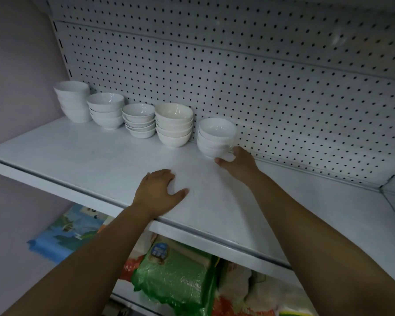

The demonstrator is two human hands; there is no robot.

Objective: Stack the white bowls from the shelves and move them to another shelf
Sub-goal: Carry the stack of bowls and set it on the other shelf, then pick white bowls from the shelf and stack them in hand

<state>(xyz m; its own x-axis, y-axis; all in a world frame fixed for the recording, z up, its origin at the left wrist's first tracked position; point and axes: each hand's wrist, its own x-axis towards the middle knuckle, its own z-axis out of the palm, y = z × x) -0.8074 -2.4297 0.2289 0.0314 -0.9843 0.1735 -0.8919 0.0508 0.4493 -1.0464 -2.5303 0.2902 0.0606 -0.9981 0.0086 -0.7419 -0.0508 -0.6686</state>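
Note:
Several stacks of white bowls stand in a row along the back of a white shelf (96,153). From the left: a tall stack (73,101), a second stack (105,110), a stack of shallower bowls (139,120), a cream-tinted stack (173,124), and the rightmost stack (214,137). My right hand (237,164) touches the lower right side of that rightmost stack, thumb under its base and fingers behind it. My left hand (156,190) rests flat on the shelf in front, fingers spread, holding nothing.
A white pegboard wall (260,76) backs the shelf. A pale side wall (16,87) closes the left end. On the shelf below lie a green plastic bag (176,277), other packaged goods and a blue printed pack (71,231).

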